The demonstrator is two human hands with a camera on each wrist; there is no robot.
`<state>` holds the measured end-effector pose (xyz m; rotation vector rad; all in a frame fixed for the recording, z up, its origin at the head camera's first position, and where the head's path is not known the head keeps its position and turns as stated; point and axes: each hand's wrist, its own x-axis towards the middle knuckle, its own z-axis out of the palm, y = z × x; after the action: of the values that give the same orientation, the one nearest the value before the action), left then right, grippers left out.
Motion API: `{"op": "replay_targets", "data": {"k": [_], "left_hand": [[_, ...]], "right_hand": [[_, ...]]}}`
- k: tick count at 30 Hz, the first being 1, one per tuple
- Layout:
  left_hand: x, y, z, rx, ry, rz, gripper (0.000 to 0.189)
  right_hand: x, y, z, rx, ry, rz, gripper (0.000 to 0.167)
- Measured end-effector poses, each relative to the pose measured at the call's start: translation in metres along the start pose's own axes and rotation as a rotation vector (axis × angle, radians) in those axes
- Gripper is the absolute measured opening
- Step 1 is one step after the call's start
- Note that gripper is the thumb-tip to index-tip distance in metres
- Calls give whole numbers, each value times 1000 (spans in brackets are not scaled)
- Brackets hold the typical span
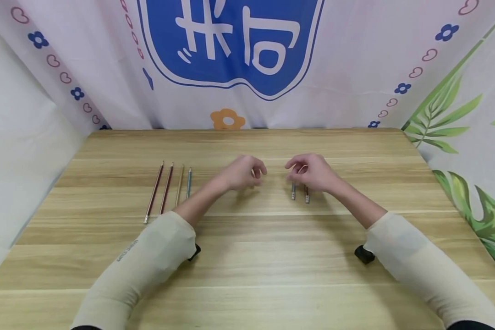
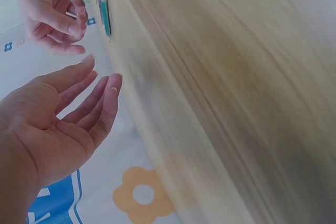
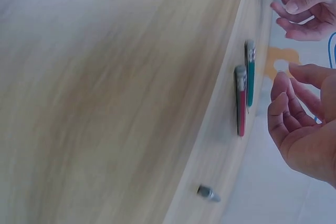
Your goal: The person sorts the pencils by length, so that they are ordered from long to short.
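Observation:
My left hand (image 1: 244, 172) hovers over the middle of the table, fingers loosely bent with nothing between them. Across from it, my right hand (image 1: 312, 171) hangs above a teal pencil (image 3: 250, 77) and a red pencil (image 3: 241, 103). Its fingers are relaxed and empty in the right wrist view. Both pencils lie side by side, eraser ends toward me, and the hand hides their far parts in the head view. A short grey piece with a dark end (image 3: 208, 193) lies apart from them in the right wrist view.
Left of my left forearm, two dark red pencils (image 1: 155, 190) (image 1: 167, 188), a yellow pencil (image 1: 179, 185) and a blue pencil (image 1: 189, 183) lie in a row. My forearm covers some of their near ends. A printed curtain (image 1: 346, 68) hangs behind the wooden table (image 1: 247, 266).

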<state>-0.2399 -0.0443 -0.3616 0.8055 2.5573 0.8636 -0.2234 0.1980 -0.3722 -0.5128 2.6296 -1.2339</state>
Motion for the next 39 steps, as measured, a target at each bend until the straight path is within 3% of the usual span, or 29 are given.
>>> {"op": "replay_targets", "data": {"k": [9,16,24,35,39], "left_hand": [[15,18,14,1,-19,21,25],[31,34,27,38,8,79,23],[50,49,45,20,18,76,27],[63,57,59,28,8,85,13],[66,60,62,34,-5,78,19]], "right_hand": [[-6,12,-14,42,27,16,24],[-9,14,-29,37,71,45,26],[-12,20,-42,70,104,91,27],[-17,27,-49,43,117,132,29],[-18,29,-51,36,119,141,27]]}}
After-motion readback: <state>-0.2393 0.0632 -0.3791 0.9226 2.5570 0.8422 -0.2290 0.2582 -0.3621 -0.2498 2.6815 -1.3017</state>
